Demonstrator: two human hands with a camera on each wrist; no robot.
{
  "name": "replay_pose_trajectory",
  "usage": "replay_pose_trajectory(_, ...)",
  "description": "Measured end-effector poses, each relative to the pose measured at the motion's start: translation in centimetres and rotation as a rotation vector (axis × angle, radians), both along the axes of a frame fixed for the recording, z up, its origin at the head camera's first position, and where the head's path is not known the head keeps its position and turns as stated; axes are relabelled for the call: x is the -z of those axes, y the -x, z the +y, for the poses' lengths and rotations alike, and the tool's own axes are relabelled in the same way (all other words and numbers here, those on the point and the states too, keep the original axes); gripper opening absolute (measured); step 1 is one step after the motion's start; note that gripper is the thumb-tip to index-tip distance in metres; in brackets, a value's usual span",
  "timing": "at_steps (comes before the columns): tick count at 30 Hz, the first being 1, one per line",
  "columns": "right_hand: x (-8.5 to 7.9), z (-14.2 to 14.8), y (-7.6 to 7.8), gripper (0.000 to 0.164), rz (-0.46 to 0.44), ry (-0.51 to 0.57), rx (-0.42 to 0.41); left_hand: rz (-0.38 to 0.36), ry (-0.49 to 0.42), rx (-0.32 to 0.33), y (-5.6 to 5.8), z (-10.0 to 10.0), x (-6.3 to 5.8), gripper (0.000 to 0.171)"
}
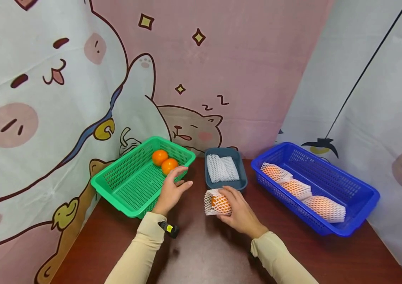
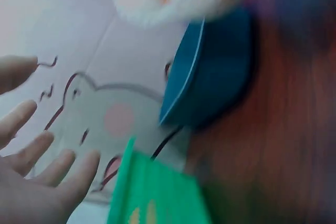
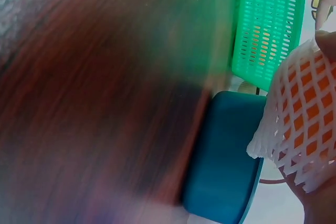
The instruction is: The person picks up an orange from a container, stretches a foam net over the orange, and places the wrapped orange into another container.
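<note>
My right hand (image 1: 240, 211) grips an orange (image 1: 221, 203) wrapped in a white foam net (image 1: 209, 202), above the table in front of the small dark-blue tray. The net's loose end points left, and its mesh shows close up in the right wrist view, with orange skin through the holes. To the left, my left hand (image 1: 171, 191) is held in the air beside the green basket (image 1: 115, 197), fingers spread and nothing in them. Two bare oranges (image 1: 159, 157) lie in that basket, just beyond this hand. In the left wrist view the fingers (image 2: 79, 177) are extended, apart from the net.
Flat white foam nets (image 1: 222, 167) lie in the small dark-blue tray (image 1: 208, 157) at the back middle. A blue basket (image 1: 335, 173) on the right holds three net-wrapped oranges (image 1: 325, 208). Behind the brown table (image 1: 204, 252) hangs a cartoon-printed cloth (image 1: 250, 71).
</note>
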State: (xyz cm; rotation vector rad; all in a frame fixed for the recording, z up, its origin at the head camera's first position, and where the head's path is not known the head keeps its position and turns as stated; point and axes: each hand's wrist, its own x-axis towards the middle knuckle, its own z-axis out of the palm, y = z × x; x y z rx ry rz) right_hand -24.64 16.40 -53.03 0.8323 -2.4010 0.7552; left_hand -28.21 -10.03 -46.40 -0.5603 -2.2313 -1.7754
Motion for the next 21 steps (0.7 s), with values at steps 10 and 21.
replay_pose_trajectory(10, 0.0, 0.8, 0.2, 0.084, 0.015, -0.001, 0.022, 0.048, 0.542, -0.155, 2.1, -5.3, 1.7, 0.052)
replay_pose_trajectory(21, -1.7, 3.2, 1.3, 0.082, 0.068, -0.001, 0.126, 0.001, 0.634, -0.144, 2.2, -6.9, 2.9, 0.045)
